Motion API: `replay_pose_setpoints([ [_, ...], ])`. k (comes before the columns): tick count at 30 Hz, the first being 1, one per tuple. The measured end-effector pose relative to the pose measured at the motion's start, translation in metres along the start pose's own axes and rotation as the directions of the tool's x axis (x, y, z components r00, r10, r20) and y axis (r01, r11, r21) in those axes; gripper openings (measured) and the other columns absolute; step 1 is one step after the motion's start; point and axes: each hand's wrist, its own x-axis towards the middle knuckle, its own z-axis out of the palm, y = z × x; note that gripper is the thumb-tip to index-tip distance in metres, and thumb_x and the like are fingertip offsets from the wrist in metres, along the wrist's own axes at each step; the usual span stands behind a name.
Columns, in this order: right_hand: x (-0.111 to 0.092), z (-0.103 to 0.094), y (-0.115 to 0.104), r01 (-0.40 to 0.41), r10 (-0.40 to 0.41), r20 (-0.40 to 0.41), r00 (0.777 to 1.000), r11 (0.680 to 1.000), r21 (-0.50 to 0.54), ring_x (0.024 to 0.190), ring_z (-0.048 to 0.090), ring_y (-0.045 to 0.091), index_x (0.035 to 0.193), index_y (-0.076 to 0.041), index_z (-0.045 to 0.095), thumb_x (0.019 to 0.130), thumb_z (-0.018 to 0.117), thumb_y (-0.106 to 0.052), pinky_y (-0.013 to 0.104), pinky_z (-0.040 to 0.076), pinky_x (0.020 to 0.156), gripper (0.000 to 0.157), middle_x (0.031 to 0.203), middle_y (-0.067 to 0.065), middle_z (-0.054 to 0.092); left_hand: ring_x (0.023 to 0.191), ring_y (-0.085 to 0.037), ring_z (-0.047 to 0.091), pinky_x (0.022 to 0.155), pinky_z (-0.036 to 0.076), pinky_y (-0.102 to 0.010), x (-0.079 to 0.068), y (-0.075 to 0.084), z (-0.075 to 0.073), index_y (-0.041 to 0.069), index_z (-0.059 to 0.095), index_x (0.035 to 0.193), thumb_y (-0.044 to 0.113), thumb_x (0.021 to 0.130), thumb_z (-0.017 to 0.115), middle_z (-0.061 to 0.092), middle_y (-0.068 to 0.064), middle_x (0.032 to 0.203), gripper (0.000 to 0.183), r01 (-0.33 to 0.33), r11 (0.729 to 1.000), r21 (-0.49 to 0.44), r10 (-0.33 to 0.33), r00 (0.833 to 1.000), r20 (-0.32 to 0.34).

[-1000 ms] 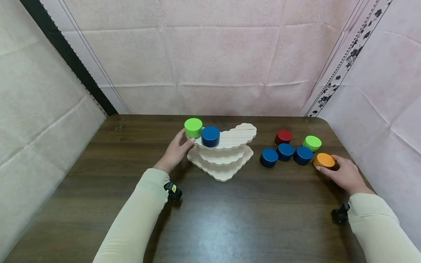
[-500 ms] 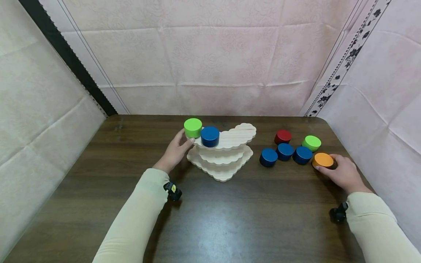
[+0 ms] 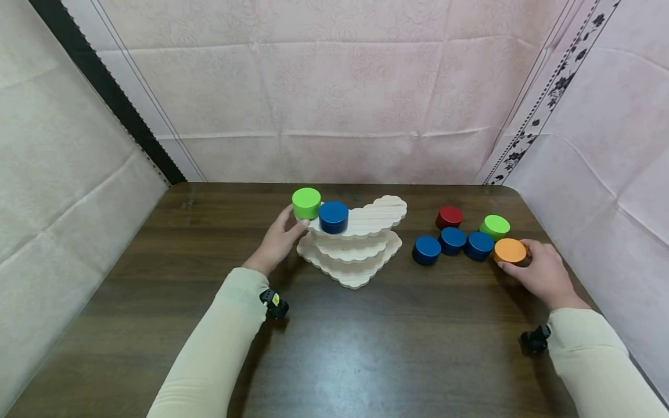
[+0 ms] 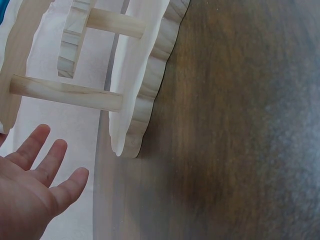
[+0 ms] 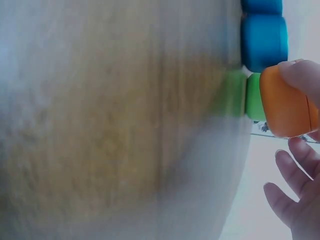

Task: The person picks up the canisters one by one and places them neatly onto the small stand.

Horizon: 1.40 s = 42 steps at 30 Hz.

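Note:
In the head view, my left hand [image 3: 276, 241] is at the left end of the top tier of a pale wooden tiered stand [image 3: 376, 215]. Thumb and index finger pinch a green round block [image 3: 306, 204] there, beside a blue round block [image 3: 333, 217]. In the left wrist view the other fingers spread apart near the stand's dowel [image 4: 65, 94], and the green block is out of sight. At the right, my right hand [image 3: 549, 276] pinches an orange round block [image 3: 509, 251] between thumb and fingers. The right wrist view shows this orange block slightly tilted beside another green block [image 5: 254, 97].
Beside the orange block, several more round blocks are grouped on the dark wooden table [image 3: 324, 348]: a red one [image 3: 449, 217], a green one [image 3: 495, 225] and blue ones [image 3: 453, 241]. Pale cloth [image 3: 334, 93] hangs behind and along both sides.
My right hand has moved slightly left and away from me with the orange block, which now overlaps the nearest blue block more closely. The left hand stays at the stand.

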Motion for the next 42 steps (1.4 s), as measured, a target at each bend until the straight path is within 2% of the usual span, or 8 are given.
replay_pose_setpoints([
  [10, -0.009, -0.006, -0.012, 0.06, -0.058, -0.047, 0.997, 0.997, 0.039, 0.102, 0.037, 0.045, 0.129, 0.02, 0.04, 0.086, 0.072, -0.03, 0.06, 0.041, 0.079, 0.073, 0.115, 0.034, 0.043, 0.142, -0.031, 0.029, 0.113, 0.023, -0.058, 0.0, -0.001, -0.002, 0.027, 0.016, 0.155, 0.05, 0.097, 0.05, 0.029, -0.009, 0.156, 0.071, 0.012, 1.0, -0.01, -0.012, 1.0, 0.009],
  [13, -0.012, -0.009, -0.018, 0.074, -0.07, -0.058, 0.996, 0.995, 0.063, 0.103, 0.037, 0.046, 0.129, 0.019, 0.04, 0.086, 0.073, -0.028, 0.059, 0.042, 0.078, 0.072, 0.116, 0.034, 0.043, 0.142, -0.032, 0.028, 0.113, 0.023, -0.057, -0.008, 0.012, -0.003, 0.023, 0.014, 0.156, 0.043, 0.1, 0.049, 0.027, -0.012, 0.156, 0.069, 0.036, 0.999, -0.016, -0.035, 0.999, 0.022],
  [15, -0.013, -0.01, -0.022, 0.088, -0.082, -0.073, 0.994, 0.993, 0.074, 0.103, 0.038, 0.045, 0.128, 0.018, 0.042, 0.085, 0.074, -0.025, 0.058, 0.042, 0.077, 0.069, 0.115, 0.033, 0.044, 0.142, -0.033, 0.028, 0.113, 0.023, -0.057, -0.009, 0.013, -0.003, 0.023, 0.015, 0.156, 0.043, 0.1, 0.049, 0.028, -0.012, 0.156, 0.069, 0.035, 0.999, -0.017, -0.034, 0.999, 0.021],
  [17, -0.014, -0.012, -0.028, 0.105, -0.098, -0.092, 0.991, 0.991, 0.082, 0.103, 0.038, 0.046, 0.128, 0.017, 0.043, 0.084, 0.075, -0.021, 0.057, 0.041, 0.076, 0.067, 0.114, 0.033, 0.046, 0.141, -0.033, 0.029, 0.113, 0.024, -0.057, -0.009, 0.012, -0.003, 0.022, 0.015, 0.156, 0.044, 0.1, 0.049, 0.029, -0.012, 0.155, 0.069, 0.028, 1.0, -0.008, -0.028, 1.0, 0.015],
  [20, -0.016, -0.013, -0.037, 0.126, -0.116, -0.115, 0.986, 0.989, 0.083, 0.105, 0.038, 0.045, 0.127, 0.017, 0.045, 0.082, 0.076, -0.017, 0.056, 0.04, 0.076, 0.064, 0.114, 0.032, 0.048, 0.141, -0.031, 0.03, 0.112, 0.025, -0.057, -0.002, -0.001, -0.002, 0.025, 0.017, 0.155, 0.05, 0.097, 0.05, 0.031, -0.01, 0.154, 0.071, 0.004, 1.0, -0.004, -0.004, 1.0, -0.004],
  [30, -0.019, -0.012, -0.07, 0.101, -0.09, -0.103, 0.991, 0.99, 0.103, 0.111, 0.034, 0.045, 0.131, 0.014, 0.043, 0.08, 0.078, -0.015, 0.062, 0.04, 0.084, 0.069, 0.117, 0.03, 0.044, 0.14, -0.031, 0.032, 0.112, 0.026, -0.056, -0.001, -0.001, -0.002, 0.025, 0.018, 0.155, 0.05, 0.097, 0.051, 0.032, -0.01, 0.154, 0.071, -0.006, 1.0, -0.001, 0.006, 1.0, -0.009],
  [39, -0.023, -0.01, -0.1, 0.203, -0.183, -0.143, 0.973, 0.969, 0.141, 0.106, 0.037, 0.043, 0.131, 0.013, 0.044, 0.078, 0.079, -0.009, 0.053, 0.042, 0.078, 0.067, 0.114, 0.029, 0.045, 0.141, -0.031, 0.03, 0.111, 0.026, -0.057, -0.002, 0.001, 0.0, 0.026, 0.017, 0.155, 0.051, 0.096, 0.051, 0.03, -0.01, 0.155, 0.072, 0.006, 1.0, 0.003, -0.006, 1.0, -0.004],
  [42, -0.024, -0.01, -0.11, 0.202, -0.183, -0.121, 0.976, 0.965, 0.169, 0.109, 0.036, 0.043, 0.132, 0.011, 0.043, 0.08, 0.077, -0.011, 0.057, 0.046, 0.08, 0.067, 0.118, 0.029, 0.043, 0.141, -0.031, 0.03, 0.111, 0.026, -0.058, -0.002, 0.001, 0.001, 0.026, 0.017, 0.155, 0.052, 0.096, 0.05, 0.03, -0.01, 0.155, 0.072, 0.008, 1.0, 0.005, -0.008, 1.0, -0.007],
])
